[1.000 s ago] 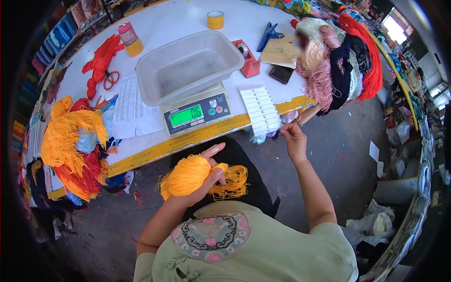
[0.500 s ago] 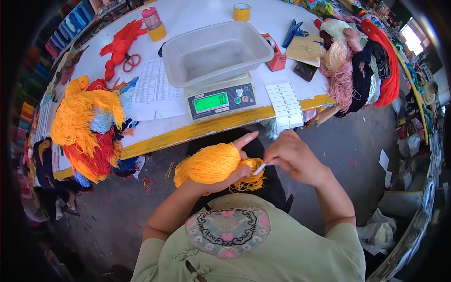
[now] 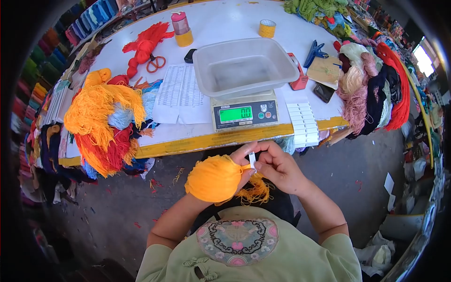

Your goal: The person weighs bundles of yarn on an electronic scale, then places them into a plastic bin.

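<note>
A bundle of yellow-orange yarn [image 3: 213, 179] is gripped by my left hand [image 3: 243, 154], its rounded mass bulging out on the left and loose strands [image 3: 257, 190] hanging on the right. The left fingers and thumb close around its narrow neck. My right hand [image 3: 283, 170] pinches a small white label [image 3: 252, 160] against that neck, and the two hands meet there. Just beyond them, at the table edge, hangs a sheet of white labels [image 3: 302, 123]. A digital scale [image 3: 246, 114] with a lit green display stands past the edge, bearing a translucent plastic tub [image 3: 249, 88].
Yellow, red and blue yarn [image 3: 104, 120] is heaped at the table's left edge, more yarn [image 3: 357, 89] at the right. Printed sheets [image 3: 181, 91], scissors [image 3: 156, 64], a pink-topped bottle [image 3: 182, 29], a tape roll [image 3: 267, 28], a red dispenser [image 3: 298, 77] and a phone [image 3: 323, 92] lie around the scale.
My right hand has moved left and brought the white label against the yarn's neck. The left index finger, stretched out before, now curls in. The camera view has shifted.
</note>
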A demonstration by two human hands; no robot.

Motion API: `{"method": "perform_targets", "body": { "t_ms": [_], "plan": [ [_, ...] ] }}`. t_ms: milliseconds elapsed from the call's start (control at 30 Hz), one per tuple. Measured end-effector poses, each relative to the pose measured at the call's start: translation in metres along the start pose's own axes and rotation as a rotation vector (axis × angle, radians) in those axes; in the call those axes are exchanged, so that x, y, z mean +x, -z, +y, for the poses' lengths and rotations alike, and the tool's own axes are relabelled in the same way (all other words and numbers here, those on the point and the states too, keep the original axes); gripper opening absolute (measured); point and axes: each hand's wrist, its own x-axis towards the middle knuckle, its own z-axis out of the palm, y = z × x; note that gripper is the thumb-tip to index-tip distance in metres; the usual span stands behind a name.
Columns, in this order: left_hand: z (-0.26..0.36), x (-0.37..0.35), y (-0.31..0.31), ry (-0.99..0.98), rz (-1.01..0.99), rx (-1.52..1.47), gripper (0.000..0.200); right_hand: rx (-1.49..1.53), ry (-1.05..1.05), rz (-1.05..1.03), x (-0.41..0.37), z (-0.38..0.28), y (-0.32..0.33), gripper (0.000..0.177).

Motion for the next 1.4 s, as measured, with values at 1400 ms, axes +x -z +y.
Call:
{"method": "perform_targets", "body": {
  "t_ms": [1400],
  "plan": [
    [-0.026,-0.107,0.202,0.155,-0.062,-0.858,0.032,-0.144,-0.268,0.095,-0.085,0.068,0.125,0.031]
  ]
}}
